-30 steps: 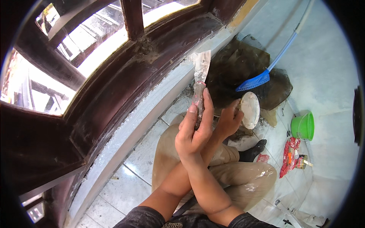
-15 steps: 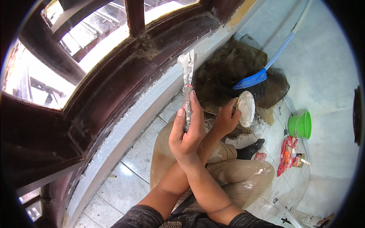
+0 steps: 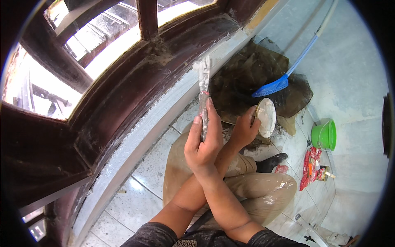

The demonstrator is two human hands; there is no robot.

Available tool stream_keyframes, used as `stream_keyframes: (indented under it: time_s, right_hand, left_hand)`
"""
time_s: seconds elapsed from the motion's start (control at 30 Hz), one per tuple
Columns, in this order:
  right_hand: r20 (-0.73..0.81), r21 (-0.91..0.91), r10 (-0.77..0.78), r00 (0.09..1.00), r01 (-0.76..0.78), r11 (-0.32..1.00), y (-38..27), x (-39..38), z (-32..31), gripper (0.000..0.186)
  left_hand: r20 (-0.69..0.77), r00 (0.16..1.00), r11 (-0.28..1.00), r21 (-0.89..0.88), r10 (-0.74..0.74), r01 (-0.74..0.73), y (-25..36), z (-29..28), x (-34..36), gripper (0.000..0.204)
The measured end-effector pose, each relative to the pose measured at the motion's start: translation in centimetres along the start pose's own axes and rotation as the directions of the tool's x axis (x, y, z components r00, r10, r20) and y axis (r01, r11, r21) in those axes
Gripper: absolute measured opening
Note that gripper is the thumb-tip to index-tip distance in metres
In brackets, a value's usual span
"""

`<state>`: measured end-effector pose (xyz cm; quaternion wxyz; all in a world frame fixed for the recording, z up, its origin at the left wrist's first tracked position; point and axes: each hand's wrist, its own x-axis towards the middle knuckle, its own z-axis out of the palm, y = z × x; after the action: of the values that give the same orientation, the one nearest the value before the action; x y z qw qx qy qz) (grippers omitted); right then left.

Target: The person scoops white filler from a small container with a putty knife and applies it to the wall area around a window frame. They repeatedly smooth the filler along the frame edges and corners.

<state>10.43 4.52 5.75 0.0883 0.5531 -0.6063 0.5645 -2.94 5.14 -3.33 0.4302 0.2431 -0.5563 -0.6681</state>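
My forearms cross above my seated legs. My right hand (image 3: 204, 138) is closed round the handle of a putty-smeared scraper (image 3: 204, 76), its blade pointing up at the pale plastered strip (image 3: 135, 129) below the dark wooden window frame (image 3: 113, 119); I cannot tell whether it touches. Farther right and a little higher than my wrist, my left hand (image 3: 246, 127) grips a round lid-like disc (image 3: 267, 117) by its edge, its face coated with pale paste.
A crumpled dark sheet (image 3: 242, 70) lies beyond my hands, with a blue long-handled brush (image 3: 271, 86) over it. Along the right wall sit a green bucket (image 3: 323, 136), red plastic packaging (image 3: 308, 168) and a can (image 3: 323, 173). A pale bar (image 3: 308, 226) lies at lower right.
Compared with a second ago, my right hand and scraper have shifted left, and the blade is turned more edge-on. Since half a second ago almost nothing has moved.
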Motion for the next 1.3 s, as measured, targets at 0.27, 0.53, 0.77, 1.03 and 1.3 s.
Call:
stream_keyframes:
  time_s: [0.27, 0.53, 0.77, 1.03, 1.3]
  right_hand:
    - [0.102, -0.007, 0.11, 0.989, -0.11, 0.994, 0.0, -0.3, -0.6, 0.047]
    - [0.031, 0.049, 0.088, 0.996, -0.089, 0.995, 0.0, -0.2, -0.6, 0.045]
    - [0.003, 0.058, 0.098, 0.995, -0.098, 0.994, 0.2, -0.4, -1.1, 0.042]
    - [-0.036, 0.062, 0.153, 0.988, -0.151, 0.987, 0.2, 0.1, -1.1, 0.04]
    - [0.012, 0.056, 0.23, 0.973, -0.23, 0.972, -0.8, -0.4, -1.0, 0.037]
  left_hand:
    - [-0.037, 0.998, 0.998, 0.049, 0.053, -0.051, 0.1, 0.1, -0.1, 0.05]
    - [-0.005, 1.0, 1.0, -0.021, -0.012, 0.012, 0.1, 0.2, -0.1, 0.052]
    - [-0.031, 1.0, 0.999, 0.04, 0.001, 0.0, 0.4, 0.1, 0.1, 0.052]
    - [-0.066, 0.996, 0.994, 0.09, 0.064, -0.058, -0.7, 0.4, 0.3, 0.054]
    - [-0.015, 1.0, 0.998, -0.057, -0.018, 0.017, 0.8, 0.2, 0.2, 0.052]
